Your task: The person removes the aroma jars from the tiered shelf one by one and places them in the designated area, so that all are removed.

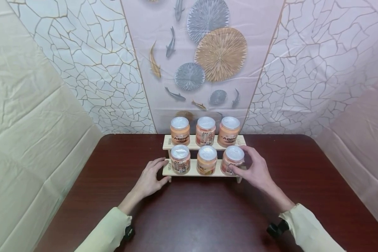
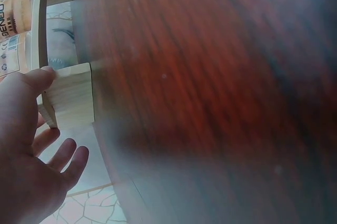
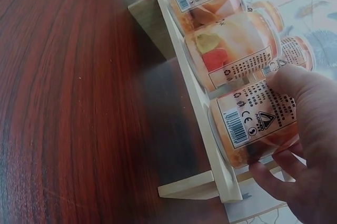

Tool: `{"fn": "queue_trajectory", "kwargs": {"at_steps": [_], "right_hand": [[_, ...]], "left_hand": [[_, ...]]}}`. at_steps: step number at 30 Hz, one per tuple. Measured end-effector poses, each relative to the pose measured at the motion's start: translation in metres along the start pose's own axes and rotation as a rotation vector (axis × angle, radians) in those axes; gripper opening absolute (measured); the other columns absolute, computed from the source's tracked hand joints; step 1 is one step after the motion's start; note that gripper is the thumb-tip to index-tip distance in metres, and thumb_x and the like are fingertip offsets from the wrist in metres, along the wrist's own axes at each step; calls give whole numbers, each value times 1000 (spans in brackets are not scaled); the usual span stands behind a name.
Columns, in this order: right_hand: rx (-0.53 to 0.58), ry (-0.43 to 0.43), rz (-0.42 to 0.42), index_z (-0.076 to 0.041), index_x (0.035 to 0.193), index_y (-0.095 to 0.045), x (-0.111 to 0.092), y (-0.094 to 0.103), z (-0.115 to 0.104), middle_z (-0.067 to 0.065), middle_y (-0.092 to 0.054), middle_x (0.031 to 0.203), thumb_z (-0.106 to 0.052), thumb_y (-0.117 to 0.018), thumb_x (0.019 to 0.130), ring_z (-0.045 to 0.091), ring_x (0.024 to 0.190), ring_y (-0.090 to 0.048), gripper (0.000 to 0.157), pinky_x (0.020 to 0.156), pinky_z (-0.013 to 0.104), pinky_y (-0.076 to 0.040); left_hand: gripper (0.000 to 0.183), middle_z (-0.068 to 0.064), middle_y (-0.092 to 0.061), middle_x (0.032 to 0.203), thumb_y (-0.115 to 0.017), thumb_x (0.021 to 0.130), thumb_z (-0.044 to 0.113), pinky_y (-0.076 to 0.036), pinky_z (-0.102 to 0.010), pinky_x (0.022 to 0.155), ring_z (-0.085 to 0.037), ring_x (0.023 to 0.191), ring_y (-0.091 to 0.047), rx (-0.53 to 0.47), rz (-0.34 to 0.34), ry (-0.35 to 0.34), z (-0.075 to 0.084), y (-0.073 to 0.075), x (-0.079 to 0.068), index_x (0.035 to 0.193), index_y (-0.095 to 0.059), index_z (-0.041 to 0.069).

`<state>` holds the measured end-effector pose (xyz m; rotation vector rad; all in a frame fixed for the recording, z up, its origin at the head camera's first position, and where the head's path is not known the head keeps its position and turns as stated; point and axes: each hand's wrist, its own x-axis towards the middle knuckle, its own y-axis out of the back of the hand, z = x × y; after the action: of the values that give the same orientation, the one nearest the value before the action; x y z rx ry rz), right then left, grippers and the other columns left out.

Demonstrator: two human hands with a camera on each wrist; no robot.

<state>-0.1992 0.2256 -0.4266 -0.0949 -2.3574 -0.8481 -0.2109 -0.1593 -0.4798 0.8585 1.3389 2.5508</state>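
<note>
A two-step wooden stand point(image 1: 218, 171) holds several orange jars with silver lids, in two rows. My left hand point(image 1: 151, 176) grips the left end of its lower step. In the left wrist view the thumb point(image 2: 41, 79) lies on the step's front edge, with fingers round the end above the stand's leg point(image 2: 73, 97). My right hand point(image 1: 256, 171) holds the front right jar point(image 1: 234, 159), thumb on the near side and fingers round the far side. The right wrist view shows this jar point(image 3: 253, 121) standing on the step, its barcode label facing out.
Beside the held jar stand the front middle jar point(image 1: 207, 161) and front left jar point(image 1: 180, 160). Behind them is the upper row, including its right jar point(image 1: 229, 132). The stand sits near the back of a dark red-brown table point(image 1: 195, 213), before a patterned cloth backdrop point(image 1: 163, 105).
</note>
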Motion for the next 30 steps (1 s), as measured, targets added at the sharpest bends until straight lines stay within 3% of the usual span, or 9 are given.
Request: {"fn": "queue_trajectory", "kwargs": {"at_steps": [10, 19, 26, 30], "right_hand": [[-44, 6, 30, 5, 123, -59, 3, 14, 0, 18, -65, 112, -9, -93, 62, 29, 101, -59, 71, 84, 40, -42], [-77, -21, 60, 2, 123, -60, -3, 33, 3, 15, -65, 111, -7, -93, 62, 19, 97, -57, 71, 81, 19, -39], [-118, -57, 81, 3, 124, -59, -7, 52, 11, 16, -65, 110, -7, -93, 62, 14, 98, -54, 71, 81, 18, -37], [-129, -55, 104, 4, 124, -59, -6, 62, 14, 17, -65, 109, -5, -93, 62, 3, 97, -51, 71, 80, 12, -36]], "left_hand": [[58, -20, -56, 137, -85, 79, 21, -46, -54, 96, -37, 119, -53, -3, 10, 3, -2, 2, 0, 129, -63, 0], [57, -19, -55, 138, -83, 82, 24, -46, -54, 96, -36, 120, -52, -9, -21, 12, -4, -1, 0, 131, -63, 2], [57, -18, -56, 138, -83, 82, 24, -46, -53, 96, -36, 120, -53, -6, -31, 17, -3, -1, 0, 130, -63, 2], [56, -17, -55, 138, -83, 82, 25, -46, -53, 96, -35, 120, -53, -4, -28, 17, -3, 0, 1, 130, -63, 3]]}}
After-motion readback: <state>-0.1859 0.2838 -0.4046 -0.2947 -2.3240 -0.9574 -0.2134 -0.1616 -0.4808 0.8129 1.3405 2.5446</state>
